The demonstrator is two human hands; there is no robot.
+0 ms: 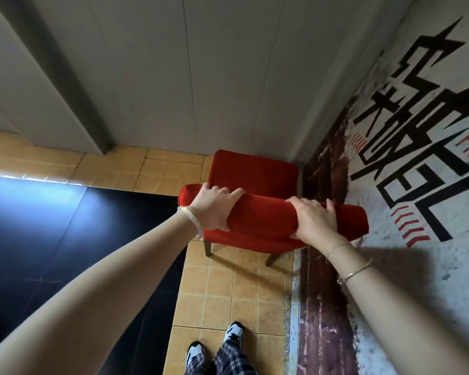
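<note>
1. Head view, the thing in hand: we see a red chair [255, 171] a little right of the frame's centre. It is tucked into the corner where the grey panelled wall [201, 77] meets the painted wall [417, 131]. Its seat faces away from us and its padded backrest [263, 220] is the part nearest the camera.
2. Head view, left hand: the left hand [213, 209] grips the left end of the backrest. Its fingers [229, 194] are curled over the top edge and the thumb points down the near face. A pale bangle [191, 221] sits at the wrist.
3. Head view, right hand: the right hand [316, 221] grips the right part of the same backrest. Its fingers are wrapped over the top and the thumb presses on the near side. Thin chains [355, 272] circle that wrist.
4. Head view, the chair's footing: two dark legs [208, 247] show below the backrest, over the yellow tile floor [228, 288]. We cannot tell whether they touch the tiles.
5. Head view, surroundings: a dark glossy floor [65, 226] fills the left of the frame. Large black lettering with red marks covers the painted wall at the right.
6. Head view, bottom centre: we see two black-and-white shoes [234, 332] and checked trousers [228, 358] on the tiles, well apart from the chair.
</note>
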